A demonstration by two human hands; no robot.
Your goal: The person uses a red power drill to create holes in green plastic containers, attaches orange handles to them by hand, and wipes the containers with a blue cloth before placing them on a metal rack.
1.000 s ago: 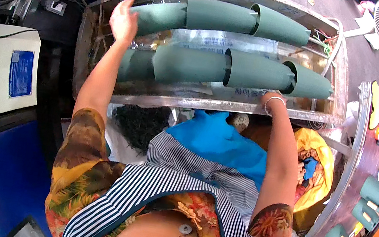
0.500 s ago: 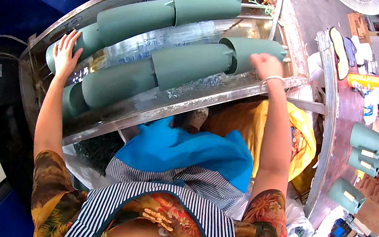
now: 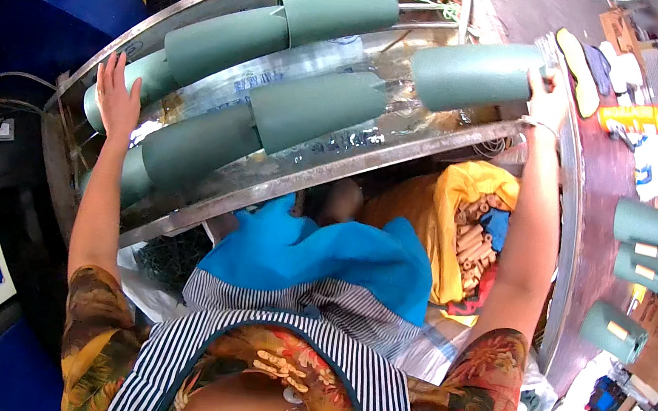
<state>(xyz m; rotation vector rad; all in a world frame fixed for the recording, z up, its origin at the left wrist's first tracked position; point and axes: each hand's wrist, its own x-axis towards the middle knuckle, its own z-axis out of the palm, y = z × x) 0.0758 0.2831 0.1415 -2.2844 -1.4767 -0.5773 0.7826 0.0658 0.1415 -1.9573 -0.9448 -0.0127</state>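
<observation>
Scene brightly and evenly lit by daylight; strongest brightness seen beyond right hand [image 3: 548,98], where floor is washed pale. Glare noted on clear plastic sheet [image 3: 280,77] between both hands. Deep shadow held under metal frame [image 3: 371,156] below hands. Dark corner left of left hand [image 3: 118,95] underexposed. Heavy fisheye bending seen in frame rails; black vignette rings picture. Slight motion blur at right hand; objects far right of it soft, one patch smeared.
</observation>
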